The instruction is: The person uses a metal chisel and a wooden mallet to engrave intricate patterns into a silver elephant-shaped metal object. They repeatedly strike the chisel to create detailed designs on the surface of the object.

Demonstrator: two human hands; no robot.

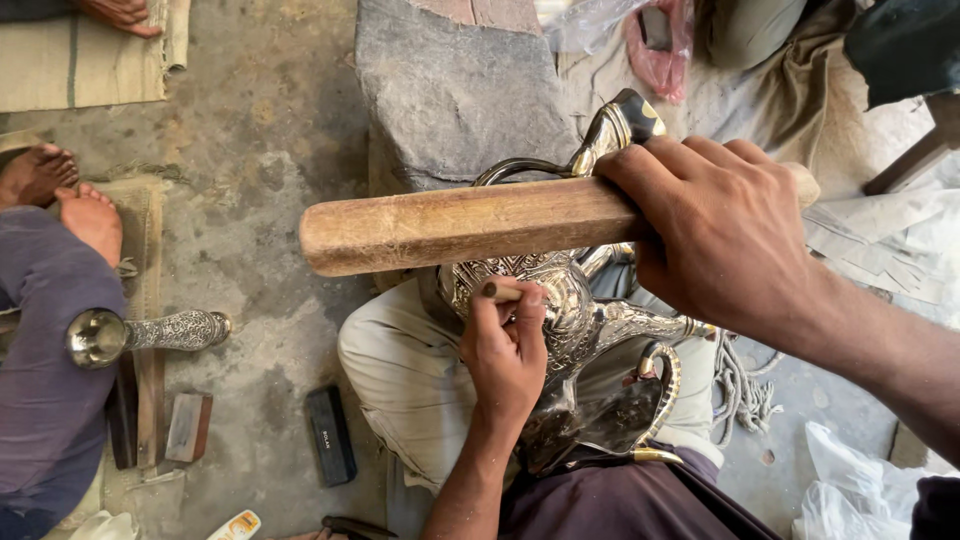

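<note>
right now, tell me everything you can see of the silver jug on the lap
The silver jug looks like polished metal, chased all over with fine floral relief. It has a curved spout, a looping handle and gold-toned trim. It lies tilted across the person's lap. The left hand presses a small punch to its body; the right hand holds a wooden mallet just above it.

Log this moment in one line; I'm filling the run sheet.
left hand: holds punch on silver jug | right hand: grips wooden mallet above | jug on lap
</note>
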